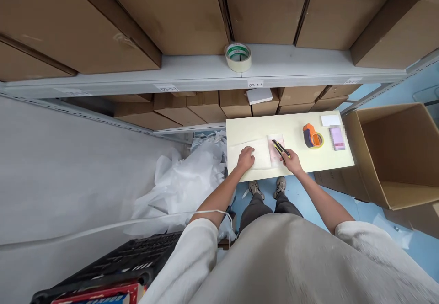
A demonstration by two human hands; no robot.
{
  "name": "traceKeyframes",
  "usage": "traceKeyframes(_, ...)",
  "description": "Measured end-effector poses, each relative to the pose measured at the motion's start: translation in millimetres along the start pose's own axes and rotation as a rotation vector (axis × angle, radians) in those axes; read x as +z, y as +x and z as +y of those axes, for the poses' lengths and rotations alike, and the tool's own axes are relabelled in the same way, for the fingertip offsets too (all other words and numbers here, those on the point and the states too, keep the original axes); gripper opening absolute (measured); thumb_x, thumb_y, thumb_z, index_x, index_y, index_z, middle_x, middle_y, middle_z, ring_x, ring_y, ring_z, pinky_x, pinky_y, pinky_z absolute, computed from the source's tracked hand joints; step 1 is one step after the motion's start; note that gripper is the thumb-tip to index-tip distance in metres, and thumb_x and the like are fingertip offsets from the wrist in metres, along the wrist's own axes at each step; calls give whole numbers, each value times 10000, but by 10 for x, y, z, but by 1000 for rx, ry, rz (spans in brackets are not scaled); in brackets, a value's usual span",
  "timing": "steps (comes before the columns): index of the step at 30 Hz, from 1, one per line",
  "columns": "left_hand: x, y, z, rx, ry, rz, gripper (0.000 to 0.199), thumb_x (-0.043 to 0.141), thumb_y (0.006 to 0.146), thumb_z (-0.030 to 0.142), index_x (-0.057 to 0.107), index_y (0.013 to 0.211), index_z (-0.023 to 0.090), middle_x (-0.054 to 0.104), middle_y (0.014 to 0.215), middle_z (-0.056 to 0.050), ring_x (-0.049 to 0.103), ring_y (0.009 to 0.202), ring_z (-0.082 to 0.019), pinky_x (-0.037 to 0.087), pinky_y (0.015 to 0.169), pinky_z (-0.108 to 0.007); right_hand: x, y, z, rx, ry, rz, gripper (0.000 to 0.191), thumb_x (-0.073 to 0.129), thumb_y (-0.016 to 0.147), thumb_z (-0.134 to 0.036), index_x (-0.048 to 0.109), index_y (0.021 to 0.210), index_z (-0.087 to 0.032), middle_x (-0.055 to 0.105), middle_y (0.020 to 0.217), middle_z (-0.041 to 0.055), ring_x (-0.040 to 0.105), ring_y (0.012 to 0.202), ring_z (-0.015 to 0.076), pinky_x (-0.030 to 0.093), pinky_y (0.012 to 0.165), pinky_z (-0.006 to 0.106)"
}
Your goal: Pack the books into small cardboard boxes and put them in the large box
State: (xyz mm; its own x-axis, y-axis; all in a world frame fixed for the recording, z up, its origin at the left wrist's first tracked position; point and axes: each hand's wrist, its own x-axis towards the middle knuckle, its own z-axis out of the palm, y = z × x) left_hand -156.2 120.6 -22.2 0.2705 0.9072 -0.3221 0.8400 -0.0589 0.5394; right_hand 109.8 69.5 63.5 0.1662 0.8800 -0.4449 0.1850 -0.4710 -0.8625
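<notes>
A yellow table (264, 129) stands in front of me. On it lies a white wrapping sheet (259, 153), seemingly foam, with a flat pinkish packet (275, 160) at its right end. My left hand (246, 157) rests on the sheet, fingers laid over it and gripping nothing. Held in my right hand (291, 161) is a black and yellow utility knife (281, 149), its tip slanting up and left above the packet. Farther right are an orange and dark blue tape dispenser (310, 136), a white card (330, 120) and a blurred purple packet (338, 138).
Cardboard boxes (192, 11) fill the grey shelf (202, 68), where a tape roll (238, 57) sits on the edge. An open carton (373, 157) stands at right. White foam sheeting (185, 176) heaps at left, near a black crate (113, 258) and a white cable (144, 219).
</notes>
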Motion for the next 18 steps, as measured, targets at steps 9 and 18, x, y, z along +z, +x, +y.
traceKeyframes(9,-92,150,-149,121,264,-246,1113,841,833,495,264,1749,238,28,1857,-153,74,1704,-415,140,1360,-571,414,-2,112,32,-215,101,473,525,942,-676,640,1008,-222,758,783,32,612,531,160,520,578,281)
traceKeyframes(18,-34,227,-216,149,385,-326,1587,992,584,615,10,1784,276,-176,1823,-189,-150,1673,-496,-6,1318,-711,752,101,172,18,-597,25,330,516,1005,-388,561,1292,-232,799,968,69,745,832,259,577,815,352)
